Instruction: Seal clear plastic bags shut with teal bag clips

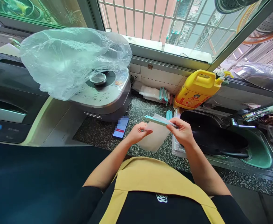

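The right hand point(181, 129) pinches the green clip point(155, 120) near one end, maybe to keep it straight across the bag point(153, 141); whether the curled left hand point(139, 133) grips anything, I cannot tell.

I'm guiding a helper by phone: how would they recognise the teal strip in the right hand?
Find the grey cooker by the window, then look right, over the speckled counter. There the right hand holds the teal strip against a pale bag; nearby teal strips lie in bunches, unheld.
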`<state>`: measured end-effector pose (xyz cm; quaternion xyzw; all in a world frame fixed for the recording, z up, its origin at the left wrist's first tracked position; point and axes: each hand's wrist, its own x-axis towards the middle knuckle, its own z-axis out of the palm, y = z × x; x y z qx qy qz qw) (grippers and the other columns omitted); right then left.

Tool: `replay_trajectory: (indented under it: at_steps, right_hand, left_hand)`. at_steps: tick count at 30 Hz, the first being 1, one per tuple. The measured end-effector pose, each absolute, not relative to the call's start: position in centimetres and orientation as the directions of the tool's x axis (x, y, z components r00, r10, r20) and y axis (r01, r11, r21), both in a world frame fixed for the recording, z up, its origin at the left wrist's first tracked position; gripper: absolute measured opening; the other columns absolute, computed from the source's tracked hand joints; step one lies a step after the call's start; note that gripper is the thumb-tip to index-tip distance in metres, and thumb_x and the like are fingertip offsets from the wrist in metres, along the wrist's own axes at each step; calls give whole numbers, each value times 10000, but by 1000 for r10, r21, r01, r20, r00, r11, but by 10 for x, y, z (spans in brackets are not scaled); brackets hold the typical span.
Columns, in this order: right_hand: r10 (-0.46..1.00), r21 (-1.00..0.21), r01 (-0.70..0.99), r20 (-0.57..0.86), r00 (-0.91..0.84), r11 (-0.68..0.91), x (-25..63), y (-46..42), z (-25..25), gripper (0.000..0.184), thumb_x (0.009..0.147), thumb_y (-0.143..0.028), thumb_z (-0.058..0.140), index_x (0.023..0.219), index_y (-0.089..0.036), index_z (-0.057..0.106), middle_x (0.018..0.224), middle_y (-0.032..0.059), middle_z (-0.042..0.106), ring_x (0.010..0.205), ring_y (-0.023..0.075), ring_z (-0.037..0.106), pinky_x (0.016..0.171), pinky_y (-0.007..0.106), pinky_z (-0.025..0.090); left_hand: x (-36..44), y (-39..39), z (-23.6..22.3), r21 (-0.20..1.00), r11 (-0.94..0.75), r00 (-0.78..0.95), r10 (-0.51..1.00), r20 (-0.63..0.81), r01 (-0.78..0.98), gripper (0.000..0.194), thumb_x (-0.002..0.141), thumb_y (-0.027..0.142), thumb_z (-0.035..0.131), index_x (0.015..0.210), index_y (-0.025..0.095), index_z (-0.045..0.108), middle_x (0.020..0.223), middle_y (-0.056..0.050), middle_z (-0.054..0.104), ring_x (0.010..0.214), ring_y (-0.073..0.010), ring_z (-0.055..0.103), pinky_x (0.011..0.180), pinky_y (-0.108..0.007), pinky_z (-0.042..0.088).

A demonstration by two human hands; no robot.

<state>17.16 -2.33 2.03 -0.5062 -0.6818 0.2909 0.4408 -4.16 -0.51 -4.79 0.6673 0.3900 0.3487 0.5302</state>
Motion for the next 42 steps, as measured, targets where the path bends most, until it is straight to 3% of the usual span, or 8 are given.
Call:
replay_trajectory:
  at_steps: [8, 12, 16, 20, 23, 27, 34, 42]
  right_hand:
    - [952, -855, 437, 307, -5, 278, 180, -15, 26, 255, 743, -411, 669, 663, -174, 622, 646, -3, 560, 619, 123, 489, 588, 258, 390]
    - [958, -866, 416, 284, -47, 277, 179, -13, 29, 282, 752, -439, 656, 665, -172, 625, 641, 0, 563, 612, 119, 483, 584, 257, 389]
    - [960, -876, 392, 252, -122, 280, 172, -12, 33, 313, 738, -466, 665, 654, -167, 626, 641, 4, 575, 611, 118, 488, 576, 253, 386]
    - [978, -916, 341, 192, -87, 210, 163, -9, 29, 359, 695, -523, 690, 685, -169, 630, 635, -1, 578, 586, 112, 485, 550, 245, 389]
    - [991, -978, 161, 134, -2, 133, 157, -9, 15, 497, 600, -603, 730, 858, -186, 647, 754, 24, 636, 646, 141, 546, 585, 263, 449]
    - [997, -1000, -13, -4, -81, -5, 147, -18, -15, 672, 512, -648, 753, 995, -194, 643, 919, 76, 687, 803, 209, 619, 721, 335, 510]
    - [982, -975, 161, -170, -78, -156, 138, -47, -56, 471, 638, -638, 657, 606, -167, 662, 528, -3, 549, 525, 126, 471, 541, 275, 406]
    - [993, -951, 303, -86, -74, -60, 141, -63, -80, 463, 762, -593, 535, 563, -182, 607, 499, -17, 498, 519, 122, 424, 537, 272, 394]
  left_hand:
    - [-48, -18, -71, 972, -85, 455, 890, -24, 218, 666, 730, 766, 413, 534, 161, 610, 640, -33, 510, 738, -186, 473, 711, -316, 391]
    - [-50, -11, -58, 982, -69, 469, 883, -21, 174, 609, 619, 756, 575, 659, 156, 673, 750, -46, 571, 806, -198, 511, 766, -317, 412]
    - [-39, 7, -26, 998, -57, 371, 926, 63, -28, 567, 525, 658, 731, 767, 147, 699, 785, -43, 614, 815, -192, 547, 783, -305, 428]
    - [-18, 20, -3, 947, 16, 234, 970, 63, -322, 411, 541, 523, 794, 642, 146, 666, 664, -1, 617, 661, -131, 559, 672, -270, 451]
    - [-8, 25, 4, 892, 59, 153, 988, 12, -448, 380, 482, 473, 835, 596, 151, 669, 634, 7, 642, 600, -115, 568, 635, -271, 467]
    - [-8, 30, 7, 845, 77, 63, 997, -52, -528, 386, 402, 448, 866, 574, 158, 679, 582, 16, 651, 565, -112, 586, 644, -280, 486]
    - [-7, 35, 4, 813, 93, 15, 995, -103, -575, 394, 394, 449, 869, 578, 160, 674, 529, 24, 633, 533, -119, 592, 603, -275, 487]
    - [7, 33, -16, 821, 170, 63, 985, -162, -544, 425, 434, 485, 843, 604, 142, 660, 553, 5, 643, 562, -142, 603, 598, -284, 476]
